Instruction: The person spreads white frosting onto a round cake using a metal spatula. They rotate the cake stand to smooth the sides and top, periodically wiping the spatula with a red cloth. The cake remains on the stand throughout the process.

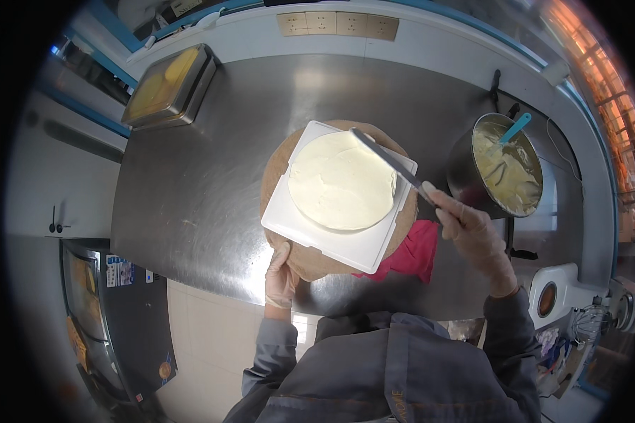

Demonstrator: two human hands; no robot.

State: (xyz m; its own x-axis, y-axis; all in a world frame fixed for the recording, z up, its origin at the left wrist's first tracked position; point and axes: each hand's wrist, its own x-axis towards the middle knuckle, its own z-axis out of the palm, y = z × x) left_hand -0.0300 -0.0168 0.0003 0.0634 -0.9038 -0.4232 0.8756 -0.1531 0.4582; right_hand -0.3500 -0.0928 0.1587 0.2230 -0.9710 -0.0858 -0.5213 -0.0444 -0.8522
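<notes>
A round cake (pixel 338 182) with a pale cream top sits on a square white cake board (pixel 283 217). Under the board is a round brown turntable (pixel 312 267), its surface covered or cloth-like. My gloved left hand (pixel 281 277) grips the near left rim of this turntable, thumb on top and the other fingers largely hidden. In my gloved right hand (pixel 473 232) is an icing spatula (pixel 386 158). Its blade reaches over the far right part of the cake, the tip by the cake's far edge. Whether the blade touches the cream I cannot tell.
Right of the turntable stands a metal mixing bowl (pixel 460 172) of pale cream with a turquoise-handled spatula (pixel 516 128). A crumpled red cloth (pixel 415 254) lies beside the turntable. Stacked metal trays (pixel 190 100) occupy the back left of the steel table (pixel 201 174). Wall sockets (pixel 337 25) line the back.
</notes>
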